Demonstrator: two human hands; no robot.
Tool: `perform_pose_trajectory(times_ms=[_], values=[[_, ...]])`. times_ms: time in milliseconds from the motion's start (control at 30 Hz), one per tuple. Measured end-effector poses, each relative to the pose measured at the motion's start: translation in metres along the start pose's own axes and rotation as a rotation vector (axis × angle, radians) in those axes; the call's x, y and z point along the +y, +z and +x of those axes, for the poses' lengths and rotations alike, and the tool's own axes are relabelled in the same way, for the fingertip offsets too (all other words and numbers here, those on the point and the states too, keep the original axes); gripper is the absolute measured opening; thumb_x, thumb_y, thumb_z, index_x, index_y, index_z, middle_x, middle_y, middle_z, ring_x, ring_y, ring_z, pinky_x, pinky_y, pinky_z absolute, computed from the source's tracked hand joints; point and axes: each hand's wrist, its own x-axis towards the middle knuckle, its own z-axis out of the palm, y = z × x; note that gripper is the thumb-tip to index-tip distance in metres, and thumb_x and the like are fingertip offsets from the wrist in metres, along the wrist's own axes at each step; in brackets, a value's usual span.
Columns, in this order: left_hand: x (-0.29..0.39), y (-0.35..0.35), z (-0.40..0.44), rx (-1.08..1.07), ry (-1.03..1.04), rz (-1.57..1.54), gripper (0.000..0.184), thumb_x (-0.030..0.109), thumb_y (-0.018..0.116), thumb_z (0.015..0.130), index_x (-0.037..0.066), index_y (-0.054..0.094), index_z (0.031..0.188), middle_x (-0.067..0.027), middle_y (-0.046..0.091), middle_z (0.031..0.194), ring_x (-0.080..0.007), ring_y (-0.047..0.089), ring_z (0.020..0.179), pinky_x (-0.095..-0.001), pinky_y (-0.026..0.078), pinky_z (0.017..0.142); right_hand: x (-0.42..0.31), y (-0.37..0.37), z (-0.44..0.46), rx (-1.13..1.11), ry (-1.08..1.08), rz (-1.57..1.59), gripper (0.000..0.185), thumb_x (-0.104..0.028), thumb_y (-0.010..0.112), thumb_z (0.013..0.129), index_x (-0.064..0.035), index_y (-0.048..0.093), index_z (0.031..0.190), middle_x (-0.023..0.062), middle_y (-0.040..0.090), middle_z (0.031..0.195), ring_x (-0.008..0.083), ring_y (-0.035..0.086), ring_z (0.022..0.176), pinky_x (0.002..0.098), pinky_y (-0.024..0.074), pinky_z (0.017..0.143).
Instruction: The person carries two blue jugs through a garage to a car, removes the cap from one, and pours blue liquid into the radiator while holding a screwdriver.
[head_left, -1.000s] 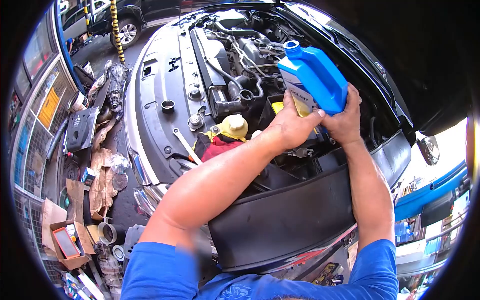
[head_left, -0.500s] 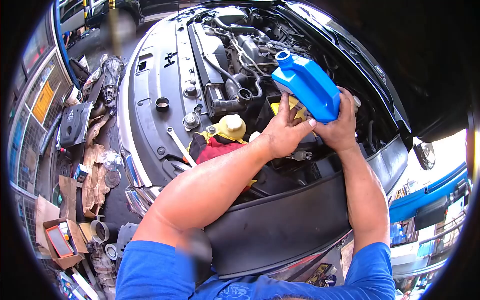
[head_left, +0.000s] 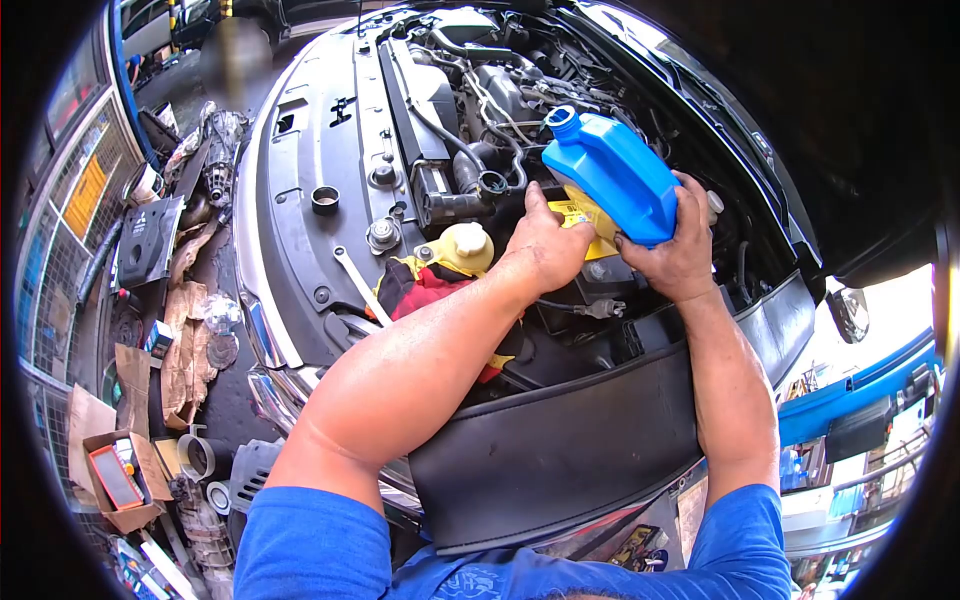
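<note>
Head view: at right of centre, the right hand (head_left: 680,248) is clasped round the base of a tilted blue jug (head_left: 612,178), its mouth uncapped, contents hidden. The left hand (head_left: 548,245) is half-curled by a yellow piece (head_left: 598,222); its hold cannot be told. Lower left, an open carton (head_left: 146,508) holds an orange-edged box (head_left: 117,476).

Reaches forward from short blue fabric sleeves (head_left: 315,540). Slants the bare left forearm (head_left: 420,375) diagonally inward, with the bare left grip (head_left: 550,245) open, index finger raised and thumb spread apart from it. Extends the bare right forearm (head_left: 735,390) nearly straight ahead, with the dark-smudged right grip (head_left: 668,245) angled inward, fingers curled, thumb directed toward the left grip.
</note>
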Motion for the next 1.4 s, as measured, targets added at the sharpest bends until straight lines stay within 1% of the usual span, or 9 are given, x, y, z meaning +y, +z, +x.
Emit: perform_pose_trajectory(times_ms=[600,700,800,833,867,933,1000,1233,1400], values=[[0.0,-0.001,0.008,0.093,-0.063,0.181,0.105,0.026,0.071,0.083,-0.015,0.006,0.155,-0.018,0.071,0.114,-0.0276,0.066,0.112,-0.0326,0.049,0.098,-0.001,0.003,0.003,0.008,0.032,0.027,0.086,-0.023,0.09,0.056,-0.0107,0.046,0.129,0.03,0.05,0.13,0.0491,0.057,0.113,0.0518,0.0517,0.094],[-0.015,-0.002,0.028,0.208,-0.003,0.12,0.083,0.022,0.07,0.083,-0.017,0.033,0.147,-0.0191,0.072,0.104,-0.0294,0.068,0.104,-0.0336,0.053,0.093,-0.003,0.003,0.004,0.003,0.033,0.029,0.087,-0.023,0.09,0.055,-0.0111,0.045,0.129,0.0297,0.05,0.129,0.0489,0.057,0.113,0.0516,0.0519,0.094],[-0.004,-0.043,0.031,-0.172,0.028,0.128,0.055,0.017,0.067,0.083,-0.016,0.059,0.125,-0.0188,0.071,0.092,-0.0304,0.069,0.094,-0.034,0.055,0.086,-0.004,0.001,0.003,0.002,0.03,0.032,0.088,-0.023,0.09,0.055,-0.0114,0.045,0.13,0.0292,0.05,0.13,0.0485,0.057,0.114,0.0515,0.052,0.094],[0.011,-0.061,0.021,-0.146,0.069,0.345,0.037,0.023,0.063,0.082,-0.001,0.075,0.107,-0.0264,0.071,0.113,-0.0379,0.068,0.11,-0.0402,0.052,0.099,-0.003,0.002,0.004,0.003,0.026,0.033,0.088,-0.023,0.09,0.056,-0.0114,0.044,0.13,0.0289,0.05,0.13,0.0483,0.057,0.114,0.0515,0.0519,0.094],[0.03,-0.076,0.013,-0.073,0.053,0.581,0.034,0.02,0.062,0.081,0.003,0.075,0.108,-0.0233,0.071,0.113,-0.0374,0.068,0.11,-0.0399,0.053,0.097,-0.001,0.003,0.003,0.004,0.024,0.034,0.088,-0.023,0.09,0.056,-0.0115,0.044,0.13,0.0286,0.05,0.131,0.048,0.057,0.114,0.0515,0.0519,0.094],[0.035,-0.103,0.02,0.021,0.097,0.696,0.034,0.017,0.059,0.084,0.004,0.074,0.111,-0.0208,0.071,0.116,-0.0376,0.068,0.109,-0.041,0.053,0.096,0.0,0.002,0.003,-0.02,0.041,0.031,0.089,-0.023,0.09,0.056,-0.0116,0.044,0.131,0.0284,0.05,0.131,0.0475,0.057,0.114,0.0517,0.0517,0.094],[0.026,-0.115,0.034,0.144,0.143,0.74,0.035,0.015,0.063,0.083,0.006,0.073,0.115,-0.0177,0.075,0.103,-0.0324,0.071,0.098,-0.0388,0.055,0.089,-0.001,0.001,0.002,-0.032,0.052,0.018,0.089,-0.024,0.09,0.056,-0.0117,0.043,0.131,0.0282,0.05,0.132,0.0471,0.057,0.114,0.0519,0.0515,0.094],[0.0,-0.113,0.055,0.018,0.242,0.848,0.033,0.01,0.064,0.083,0.008,0.072,0.115,-0.0168,0.065,0.12,-0.0345,0.065,0.112,-0.0411,0.052,0.098,0.0,0.002,0.003,-0.004,0.022,0.016,0.088,-0.024,0.089,0.056,-0.012,0.044,0.131,0.0265,0.049,0.133,0.047,0.057,0.115,0.0522,0.0512,0.094],[-0.021,-0.115,0.063,0.025,0.332,0.856,0.035,0.011,0.065,0.083,0.009,0.072,0.118,-0.017,0.065,0.119,-0.0345,0.065,0.111,-0.0404,0.051,0.099,0.002,0.0,0.002,-0.003,0.025,0.008,0.086,-0.025,0.089,0.056,-0.0101,0.047,0.129,0.0247,0.05,0.132,0.0454,0.057,0.116,0.0511,0.0508,0.094]])
